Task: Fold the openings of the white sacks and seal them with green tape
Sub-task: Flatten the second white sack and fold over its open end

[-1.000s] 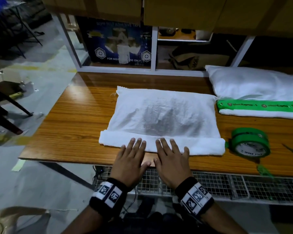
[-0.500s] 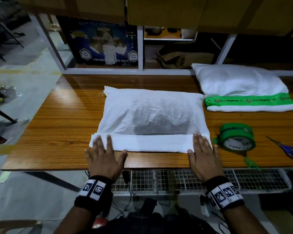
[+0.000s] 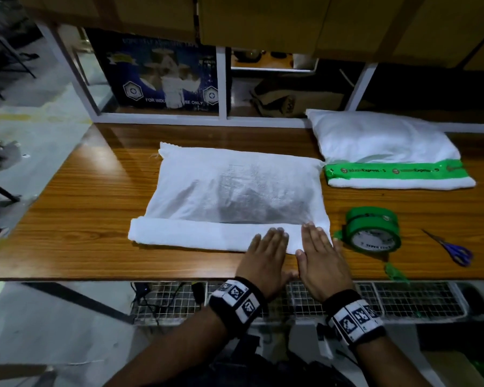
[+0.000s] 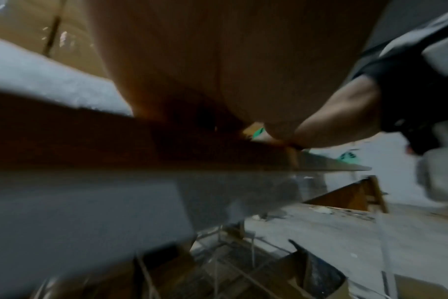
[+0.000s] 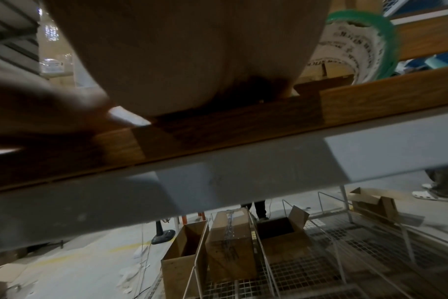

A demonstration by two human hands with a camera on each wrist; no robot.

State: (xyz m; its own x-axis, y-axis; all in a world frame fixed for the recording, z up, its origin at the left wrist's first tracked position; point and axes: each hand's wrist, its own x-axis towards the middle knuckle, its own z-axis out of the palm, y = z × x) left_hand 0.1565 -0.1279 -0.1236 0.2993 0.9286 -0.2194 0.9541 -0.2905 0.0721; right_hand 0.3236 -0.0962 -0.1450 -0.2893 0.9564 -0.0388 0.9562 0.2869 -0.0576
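Note:
A white sack (image 3: pixel 235 191) lies in the middle of the wooden table (image 3: pixel 81 213), its near opening rolled into a folded band (image 3: pixel 179 236). My left hand (image 3: pixel 268 247) and right hand (image 3: pixel 316 244) lie flat side by side on the right end of that band, fingers straight. A stack of green tape rolls (image 3: pixel 372 233) stands just right of my right hand, also seen in the right wrist view as a green tape roll (image 5: pixel 366 40). A second white sack (image 3: pixel 380 143) at the back right carries a strip of green tape (image 3: pixel 394 170). Both wrist views are mostly filled by the palms.
Purple-handled scissors (image 3: pixel 453 251) lie at the right near the table's front edge. A scrap of green tape (image 3: pixel 394 272) hangs at that edge. Shelving with a blue box (image 3: pixel 162 79) stands behind the table. A wire rack (image 3: pixel 403 300) with cartons sits below it.
Half a second ago my hands pressed the two ends of the fold. My left hand has slid right along the band and now lies beside my right hand at the right end.

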